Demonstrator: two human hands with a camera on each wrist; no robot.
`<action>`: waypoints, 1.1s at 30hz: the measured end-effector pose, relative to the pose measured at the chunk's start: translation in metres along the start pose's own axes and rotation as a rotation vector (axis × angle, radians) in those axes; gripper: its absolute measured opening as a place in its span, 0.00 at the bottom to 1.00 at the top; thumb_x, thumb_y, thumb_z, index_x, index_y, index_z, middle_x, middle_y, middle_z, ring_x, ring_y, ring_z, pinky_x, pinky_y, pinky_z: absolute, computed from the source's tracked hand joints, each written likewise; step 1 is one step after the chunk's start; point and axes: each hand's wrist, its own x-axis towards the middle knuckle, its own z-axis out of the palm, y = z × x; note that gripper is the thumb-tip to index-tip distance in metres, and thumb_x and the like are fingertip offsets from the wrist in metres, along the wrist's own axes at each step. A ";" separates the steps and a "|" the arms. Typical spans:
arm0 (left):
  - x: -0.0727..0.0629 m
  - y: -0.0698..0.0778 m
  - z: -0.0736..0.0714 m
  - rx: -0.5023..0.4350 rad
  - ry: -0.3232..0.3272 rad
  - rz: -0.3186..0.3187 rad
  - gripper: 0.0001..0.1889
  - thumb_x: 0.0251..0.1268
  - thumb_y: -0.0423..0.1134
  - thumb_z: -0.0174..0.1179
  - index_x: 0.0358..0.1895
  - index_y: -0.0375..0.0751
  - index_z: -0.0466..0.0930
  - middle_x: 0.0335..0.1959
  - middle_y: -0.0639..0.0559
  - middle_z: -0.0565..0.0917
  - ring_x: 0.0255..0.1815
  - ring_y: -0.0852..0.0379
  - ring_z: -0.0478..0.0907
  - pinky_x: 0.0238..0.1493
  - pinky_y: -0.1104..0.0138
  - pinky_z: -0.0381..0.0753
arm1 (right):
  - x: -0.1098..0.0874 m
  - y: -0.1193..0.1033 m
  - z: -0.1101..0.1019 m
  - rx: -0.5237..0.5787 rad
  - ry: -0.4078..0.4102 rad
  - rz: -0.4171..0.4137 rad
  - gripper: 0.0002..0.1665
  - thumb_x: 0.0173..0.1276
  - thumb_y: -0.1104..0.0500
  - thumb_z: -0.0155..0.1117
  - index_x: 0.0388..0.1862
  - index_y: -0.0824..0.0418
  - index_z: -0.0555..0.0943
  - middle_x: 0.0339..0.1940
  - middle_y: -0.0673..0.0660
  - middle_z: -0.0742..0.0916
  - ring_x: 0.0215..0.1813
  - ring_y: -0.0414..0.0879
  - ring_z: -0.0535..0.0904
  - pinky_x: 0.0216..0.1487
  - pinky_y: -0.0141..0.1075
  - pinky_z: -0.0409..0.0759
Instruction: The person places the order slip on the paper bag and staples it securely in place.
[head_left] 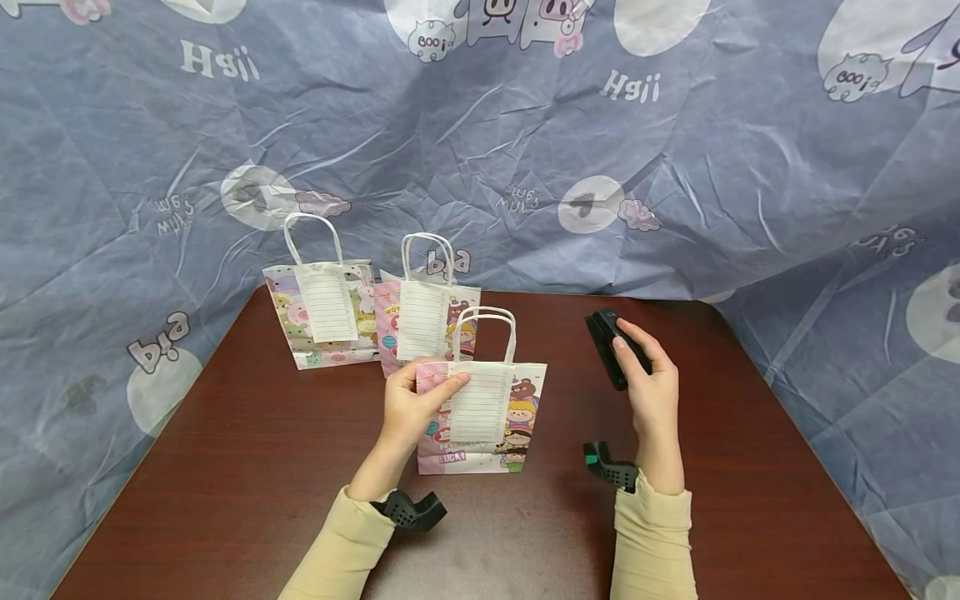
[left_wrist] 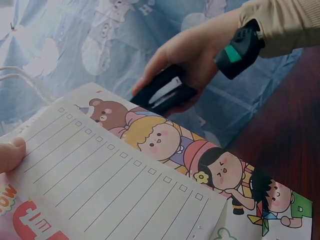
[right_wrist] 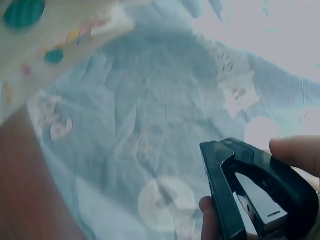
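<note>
My left hand [head_left: 411, 406] pinches the upper left edge of a cartoon-printed paper gift bag [head_left: 433, 458], thumb in front. A lined checklist sheet [head_left: 477, 408] lies on the bag's front below its white twisted handle; in the left wrist view its rows of small boxes show close up. To the right of the bag, my right hand [head_left: 651, 371] holds a black stapler [head_left: 609, 350], thumb on one side and fingers on the other. The right wrist view shows the stapler [right_wrist: 260, 185] with a gap between its arms, away from the bag.
Two similar gift bags stand behind at the left: one with animal prints [head_left: 366, 300] and a pink one [head_left: 388, 308], each with a lined sheet on its front. They stand on a dark red wooden table [head_left: 247, 467]. A blue-grey printed cloth [head_left: 480, 167] hangs behind.
</note>
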 end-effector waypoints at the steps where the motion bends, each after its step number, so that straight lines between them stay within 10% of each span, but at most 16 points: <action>1: 0.000 0.000 0.000 -0.002 -0.001 -0.001 0.10 0.48 0.25 0.69 0.33 0.22 0.80 0.23 0.60 0.81 0.21 0.64 0.75 0.23 0.72 0.77 | -0.002 -0.003 0.002 0.022 -0.014 -0.006 0.20 0.67 0.56 0.61 0.58 0.57 0.79 0.57 0.49 0.78 0.48 0.45 0.76 0.36 0.27 0.76; 21: -0.002 0.001 0.004 -0.015 -0.031 0.012 0.09 0.48 0.24 0.69 0.33 0.22 0.80 0.24 0.58 0.81 0.22 0.63 0.75 0.24 0.71 0.77 | -0.033 -0.038 0.033 0.437 -0.208 -0.312 0.30 0.56 0.82 0.57 0.58 0.66 0.74 0.54 0.58 0.77 0.57 0.52 0.71 0.53 0.34 0.73; 33: -0.003 0.001 0.005 -0.016 -0.046 0.036 0.08 0.48 0.24 0.69 0.31 0.23 0.79 0.23 0.58 0.80 0.22 0.63 0.74 0.24 0.72 0.76 | -0.042 -0.049 0.034 0.591 -0.303 -0.321 0.39 0.55 0.84 0.52 0.67 0.68 0.64 0.57 0.61 0.74 0.60 0.53 0.69 0.54 0.34 0.73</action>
